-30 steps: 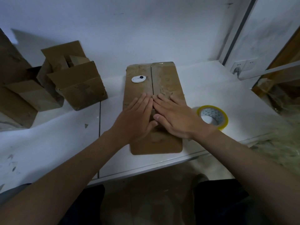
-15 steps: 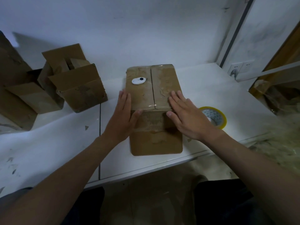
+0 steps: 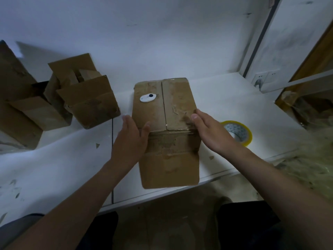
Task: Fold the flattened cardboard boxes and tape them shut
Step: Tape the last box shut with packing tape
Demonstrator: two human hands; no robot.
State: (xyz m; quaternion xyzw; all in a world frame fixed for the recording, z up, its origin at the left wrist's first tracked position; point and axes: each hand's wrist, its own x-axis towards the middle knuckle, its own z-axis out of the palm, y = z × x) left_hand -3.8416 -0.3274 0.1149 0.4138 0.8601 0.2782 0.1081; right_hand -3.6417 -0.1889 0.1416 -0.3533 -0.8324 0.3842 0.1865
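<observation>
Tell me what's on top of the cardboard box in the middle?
A small white oval tool lies on the left flap of the cardboard box. The left hand and right hand each rest a thumb on its top. Closed flaps hide the inside.

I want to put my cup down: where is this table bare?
Bare table lies between the open boxes and the left hand, down to the near edge, and behind the tape roll toward the wall. Crowded: the left end and round the middle box.

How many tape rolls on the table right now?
1. The tape roll lies on the table right of the box, behind the right hand. Others may be hidden.
</observation>
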